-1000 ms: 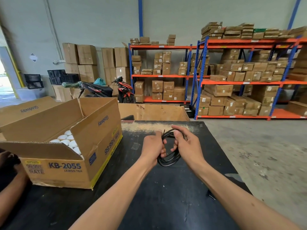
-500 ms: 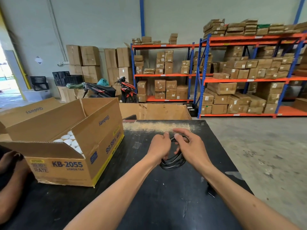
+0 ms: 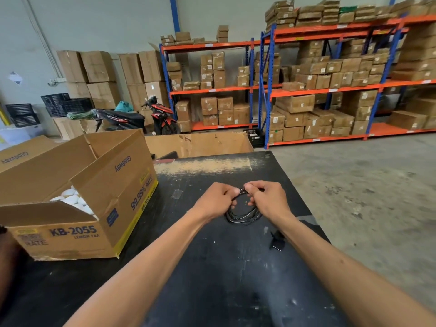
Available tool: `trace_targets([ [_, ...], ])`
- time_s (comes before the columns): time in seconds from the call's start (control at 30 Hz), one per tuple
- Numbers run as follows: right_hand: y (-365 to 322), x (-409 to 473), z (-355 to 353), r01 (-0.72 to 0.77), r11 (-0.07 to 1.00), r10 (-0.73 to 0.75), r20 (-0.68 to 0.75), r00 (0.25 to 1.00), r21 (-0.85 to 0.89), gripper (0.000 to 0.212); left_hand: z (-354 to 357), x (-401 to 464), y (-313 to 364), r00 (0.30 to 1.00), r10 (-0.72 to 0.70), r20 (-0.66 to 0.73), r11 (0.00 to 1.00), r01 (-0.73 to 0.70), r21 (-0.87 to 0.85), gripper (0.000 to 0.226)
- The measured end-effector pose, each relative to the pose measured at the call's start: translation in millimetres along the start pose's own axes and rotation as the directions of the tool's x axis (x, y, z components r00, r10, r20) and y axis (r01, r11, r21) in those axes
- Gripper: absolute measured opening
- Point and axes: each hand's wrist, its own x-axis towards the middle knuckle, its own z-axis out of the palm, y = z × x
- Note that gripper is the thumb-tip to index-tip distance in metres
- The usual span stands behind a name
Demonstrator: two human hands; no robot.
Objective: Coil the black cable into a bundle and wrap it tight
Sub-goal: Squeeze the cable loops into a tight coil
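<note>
Black cable [image 3: 243, 214] hangs as a loose multi-loop coil just above the black table [image 3: 212, 267], left hand [image 3: 218, 199] and right hand [image 3: 267, 199] both clenched on its top, likely pinning loops together so the wrap goes on tight.

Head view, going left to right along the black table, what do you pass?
Open carton with white items inside → left hand → black cable coil, pinched at its top by both hands → right hand → small black piece lying on the table → concrete floor.
</note>
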Motion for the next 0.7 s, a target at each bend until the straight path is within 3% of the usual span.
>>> trace_targets([
  [0.17, 12, 0, -15, -0.017, 1.000, 0.016, 0.073, 0.997, 0.014, 0.017, 5, 6, 9, 0.996, -0.022, 0.088, 0.982, 0.005, 0.191, 0.035],
  [0.23, 17, -1, -21, -0.039, 0.997, 0.031, 0.115, 0.993, 0.065, 0.016, 17, 9, 8, 0.993, -0.094, 0.076, 0.995, 0.095, -0.012, 0.027],
  [0.3, 22, 0, -27, -0.078, 0.987, 0.056, 0.149, 0.987, 0.141, 0.014, 31, 12, 4, 0.982, -0.187, 0.031, 0.949, 0.189, -0.253, 0.013],
  [0.4, 30, 0, -31, -0.169, 0.971, 0.132, 0.212, 0.968, 0.169, 0.011, 54, 15, -9, 0.961, -0.276, -0.012, 0.898, 0.253, -0.360, 0.010],
  [0.5, 43, 3, -38, -0.184, 0.983, 0.173, 0.248, 0.953, 0.021, 0.020, 72, 26, -23, 0.952, -0.292, -0.090, 0.929, 0.260, -0.264, 0.018],
  [0.6, 60, 12, -56, -0.137, 0.972, 0.166, 0.141, 0.976, -0.192, 0.023, 77, 38, -34, 0.940, -0.271, -0.206, 0.961, 0.255, -0.103, 0.032],
  [0.7, 80, 15, -68, -0.081, 0.856, 0.201, 0.186, 0.962, -0.510, 0.022, 71, 51, -49, 0.909, -0.304, -0.285, 0.952, 0.298, -0.066, 0.037],
])
